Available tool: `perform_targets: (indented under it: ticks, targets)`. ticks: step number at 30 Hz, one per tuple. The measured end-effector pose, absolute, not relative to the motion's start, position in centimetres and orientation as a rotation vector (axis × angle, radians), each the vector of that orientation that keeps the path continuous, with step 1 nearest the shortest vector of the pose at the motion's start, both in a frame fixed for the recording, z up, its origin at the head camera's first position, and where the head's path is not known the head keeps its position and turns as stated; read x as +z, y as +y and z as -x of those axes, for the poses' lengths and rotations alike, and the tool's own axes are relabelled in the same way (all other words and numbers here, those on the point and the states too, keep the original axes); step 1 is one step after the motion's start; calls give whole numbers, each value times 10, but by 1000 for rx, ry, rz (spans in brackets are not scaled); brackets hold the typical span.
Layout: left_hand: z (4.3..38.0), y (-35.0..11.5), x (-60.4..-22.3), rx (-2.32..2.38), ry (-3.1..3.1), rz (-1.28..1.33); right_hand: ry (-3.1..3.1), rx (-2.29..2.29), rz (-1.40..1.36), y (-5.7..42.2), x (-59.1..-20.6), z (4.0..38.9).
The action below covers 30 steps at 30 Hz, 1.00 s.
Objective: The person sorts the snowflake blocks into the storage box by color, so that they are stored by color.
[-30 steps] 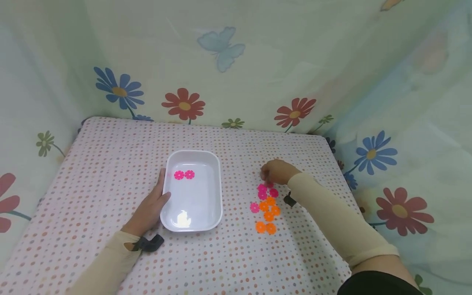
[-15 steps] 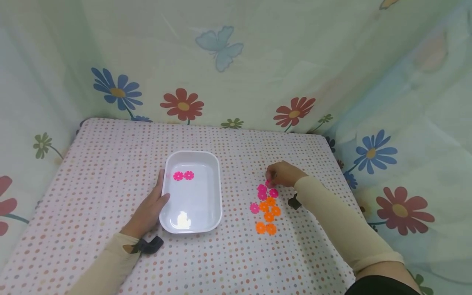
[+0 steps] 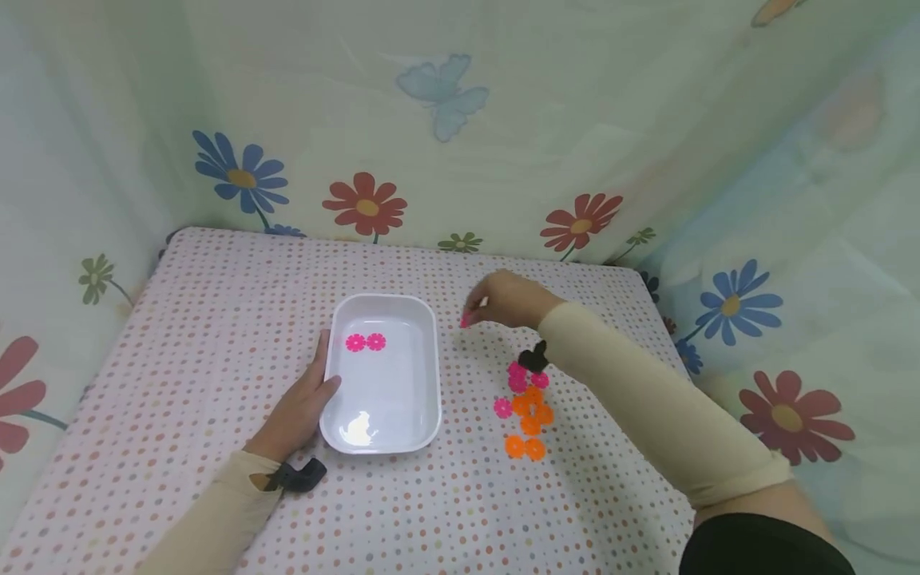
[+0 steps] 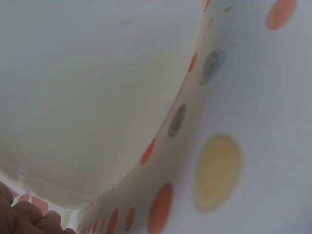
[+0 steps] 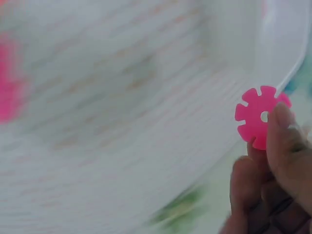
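Observation:
A white rectangular tray [image 3: 381,399] lies on the table with two pink notched plastic discs [image 3: 366,343] touching side by side inside it. My left hand [image 3: 295,411] holds the tray's left side, its thumb over the rim and fingers along the outer wall. The left wrist view shows the tray's wall [image 4: 92,97] and some knuckles. My right hand [image 3: 510,299] is raised to the right of the tray, pinching a pink interlocking disc [image 5: 256,117] between thumb and fingers. That disc has slots round its edge and a central hole.
On the table right of the tray lie several pink discs [image 3: 517,379] and several orange discs [image 3: 531,423], some overlapping. A dotted cloth [image 3: 251,303] covers the table. Flower-printed curtains [image 3: 474,184] stand behind it and at both sides.
My right hand has lifted a pink disc from the pile and carried it left and up, towards the tray. The left hand stays at the tray, which has not moved on the cloth.

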State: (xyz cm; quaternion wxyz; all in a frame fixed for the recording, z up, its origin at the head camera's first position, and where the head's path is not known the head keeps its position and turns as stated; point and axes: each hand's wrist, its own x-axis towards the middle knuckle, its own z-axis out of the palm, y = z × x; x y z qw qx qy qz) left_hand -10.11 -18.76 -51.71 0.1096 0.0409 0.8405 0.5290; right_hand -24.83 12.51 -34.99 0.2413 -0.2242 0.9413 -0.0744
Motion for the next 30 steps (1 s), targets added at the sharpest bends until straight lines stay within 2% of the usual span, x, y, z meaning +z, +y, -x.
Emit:
perform_targets:
  ticks: [6,12,15,19,24,30]
  targets:
    - [101,-191,-520,1565,2453,-82,2461,-114,727,6,-338,244]
    - [104,-190,-523,1582,2466,-109,2392,-228,695,-50,-369,245]
    - [104,-188,-524,1596,2481,-141,2390,-98,703,-54,-391,251]
    - [104,-181,-525,1618,2477,-160,2418,107,642,-35,-410,265]
    - [103,-180,-521,1607,2490,-145,2476,244,598,-13,-419,280]
    - [101,-186,-518,1587,2507,-132,2496,343,665,-14,-425,279]
